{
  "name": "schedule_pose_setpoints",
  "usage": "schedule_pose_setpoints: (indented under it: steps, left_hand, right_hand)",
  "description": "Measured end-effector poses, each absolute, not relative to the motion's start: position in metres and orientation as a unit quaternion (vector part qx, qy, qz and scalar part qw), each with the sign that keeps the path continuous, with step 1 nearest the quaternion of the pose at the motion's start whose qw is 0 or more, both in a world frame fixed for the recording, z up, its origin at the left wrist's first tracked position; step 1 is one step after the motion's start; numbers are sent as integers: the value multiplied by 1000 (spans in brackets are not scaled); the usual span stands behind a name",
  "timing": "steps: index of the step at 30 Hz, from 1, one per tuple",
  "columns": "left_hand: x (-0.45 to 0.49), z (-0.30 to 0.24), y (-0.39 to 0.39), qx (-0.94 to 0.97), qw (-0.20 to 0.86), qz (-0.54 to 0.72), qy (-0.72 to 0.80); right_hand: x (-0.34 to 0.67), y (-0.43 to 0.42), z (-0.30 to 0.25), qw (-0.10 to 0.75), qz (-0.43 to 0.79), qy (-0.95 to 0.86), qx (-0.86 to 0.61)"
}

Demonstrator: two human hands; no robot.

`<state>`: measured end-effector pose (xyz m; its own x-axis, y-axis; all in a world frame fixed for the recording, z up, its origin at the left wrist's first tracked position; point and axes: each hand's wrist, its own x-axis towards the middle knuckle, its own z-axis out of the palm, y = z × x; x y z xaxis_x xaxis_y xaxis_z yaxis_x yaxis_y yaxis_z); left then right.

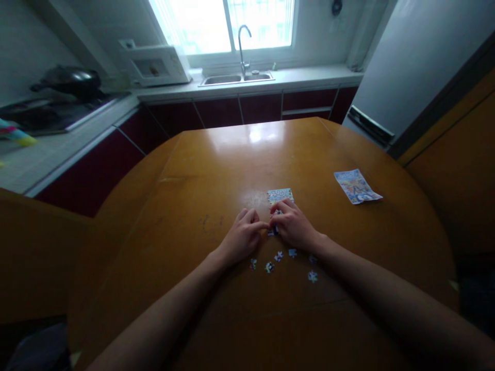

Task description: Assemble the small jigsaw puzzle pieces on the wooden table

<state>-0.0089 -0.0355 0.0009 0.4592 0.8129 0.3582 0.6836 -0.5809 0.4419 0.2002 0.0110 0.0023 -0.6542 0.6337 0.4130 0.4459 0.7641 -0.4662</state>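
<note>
A small, partly joined jigsaw puzzle (280, 195) lies on the round wooden table (216, 170). My right hand (294, 225) rests curled over the puzzle's near edge, fingers pressed down on its pieces. My left hand (242, 238) is curled beside it, index finger stretched to the puzzle's lower left corner and touching my right hand. Several loose puzzle pieces (279, 255) lie scattered on the table just in front of my wrists.
A printed picture card (357, 186) lies on the table to the right. Behind the table runs a counter with a sink and tap (242, 62), a microwave (154, 65) and a wok (69, 80) on the stove. A fridge (410, 62) stands at the right.
</note>
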Motion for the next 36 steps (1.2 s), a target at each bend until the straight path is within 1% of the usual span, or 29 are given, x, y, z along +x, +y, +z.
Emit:
schedule_pose_setpoints:
  steps: [12,16,18,20,24,30,36]
  left_hand:
    - [-9,3,-37,848,136,265,440]
    - [-8,6,-39,842,139,275,442]
    - [-9,7,-39,831,138,292,452]
    - [-9,7,-38,820,135,310,462]
    - [-10,4,-37,807,131,324,475]
    - [-10,3,-36,807,130,330,473]
    - [-11,3,-36,808,129,330,471]
  right_hand:
    - [197,11,0,302,194,-879,-313]
    - [215,25,22,367,220,-832,-353]
    - [235,32,40,401,203,-803,-391]
    - [259,35,54,406,178,-796,-412]
    - [305,18,57,351,159,-825,-413]
    - [341,-28,30,251,207,-847,-421]
    - [349,-47,26,210,226,-850,-428]
